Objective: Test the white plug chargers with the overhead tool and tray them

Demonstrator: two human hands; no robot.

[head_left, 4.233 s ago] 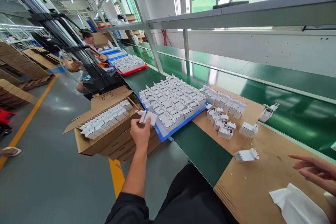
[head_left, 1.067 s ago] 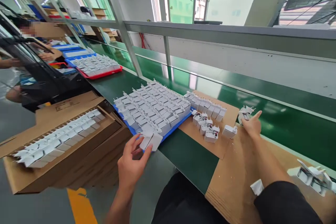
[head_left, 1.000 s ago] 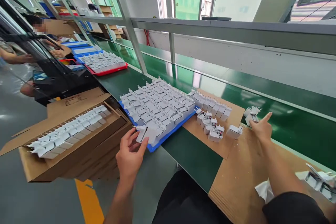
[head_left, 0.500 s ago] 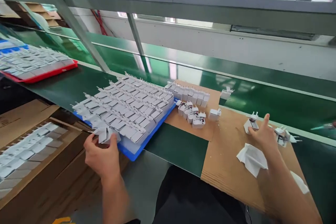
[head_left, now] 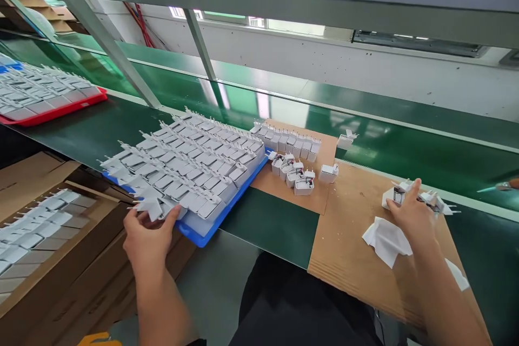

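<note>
At the near left corner of the blue tray (head_left: 211, 233), my left hand (head_left: 148, 240) has its thumb and fingers around a white plug charger (head_left: 152, 206) with a loose white flap on top. Rows of white plug chargers (head_left: 194, 162) fill that tray. On the right, my right hand (head_left: 411, 219) is closed with thumb and index finger about an open white charger case (head_left: 389, 197), whose inner parts show. More open cases (head_left: 433, 201) stand beside it, partly hidden by my fingers. A crumpled white cloth (head_left: 387, 240) lies below my right hand.
Cardboard sheets (head_left: 344, 238) cover part of the green bench, with several open chargers (head_left: 304, 184) and a row of closed ones (head_left: 287, 140) on them. A red tray (head_left: 81, 105) of chargers stands far left. Below left is a carton (head_left: 81, 227) with more chargers.
The open case by my right hand has moved right, up to the other open cases. My left hand keeps its charger at the tray corner. The view has shifted slightly.
</note>
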